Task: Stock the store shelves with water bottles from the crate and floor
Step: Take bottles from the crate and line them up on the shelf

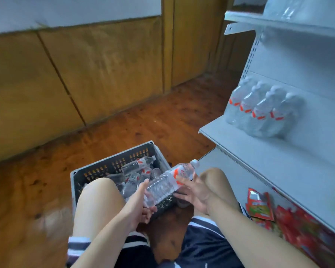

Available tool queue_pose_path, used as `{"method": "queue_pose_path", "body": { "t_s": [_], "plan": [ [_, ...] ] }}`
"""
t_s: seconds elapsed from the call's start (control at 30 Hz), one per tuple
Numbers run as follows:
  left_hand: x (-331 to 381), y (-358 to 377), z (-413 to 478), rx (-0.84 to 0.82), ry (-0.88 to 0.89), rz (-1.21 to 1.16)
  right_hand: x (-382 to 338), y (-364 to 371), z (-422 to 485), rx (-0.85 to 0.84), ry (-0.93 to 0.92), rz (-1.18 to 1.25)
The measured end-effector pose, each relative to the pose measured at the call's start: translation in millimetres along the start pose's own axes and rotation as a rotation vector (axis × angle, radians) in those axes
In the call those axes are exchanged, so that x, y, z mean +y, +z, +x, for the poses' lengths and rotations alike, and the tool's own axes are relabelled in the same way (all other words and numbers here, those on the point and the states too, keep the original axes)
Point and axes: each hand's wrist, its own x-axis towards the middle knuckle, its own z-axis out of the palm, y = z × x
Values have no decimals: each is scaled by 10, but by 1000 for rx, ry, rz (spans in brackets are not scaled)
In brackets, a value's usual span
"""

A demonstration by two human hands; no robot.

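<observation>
Head view: my left hand (137,204) curls round the base of a water bottle (168,182), thumb on top. My right hand (193,192) lies spread, nearly straight, against its label. Bottle tilted, cap up-right, above grey crate (112,157) of bottles between my knees. More bottles (263,111) stand on white shelf (259,151), right.

Reaching forward with both bare forearms, knees bent: left grip (141,203) curled round the bottle (163,184) base, right grip (194,193) straight-fingered against its side.
</observation>
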Motion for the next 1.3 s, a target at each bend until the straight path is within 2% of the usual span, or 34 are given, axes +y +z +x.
{"method": "queue_pose_path", "body": {
  "t_s": [0.13,0.33,0.57,0.77,0.87,1.03,1.17,1.23,1.3],
  "plan": [
    [106,288,145,-91,24,91,-32,-139,-169,137,-73,100],
    [251,538,201,-268,13,110,-156,-321,-374,130,-198,210],
    [230,978,302,-388,46,147,-40,-487,-408,215,-234,136],
    [273,1411,529,-457,149,113,-194,-791,-383,313,-390,126],
    [440,1674,591,-550,136,34,-471,-965,-383,424,-473,16],
    [826,2201,869,-555,282,208,-1051,-1555,-309,618,-578,-202],
    [1200,2699,1115,-565,393,300,-1429,-2072,-101,788,-590,-395],
    [1314,2919,1310,-550,478,391,-1555,-2311,46,898,-572,-496],
    [1389,3107,1543,-500,611,618,-1646,-2537,191,964,-556,-557]
  ]
}}
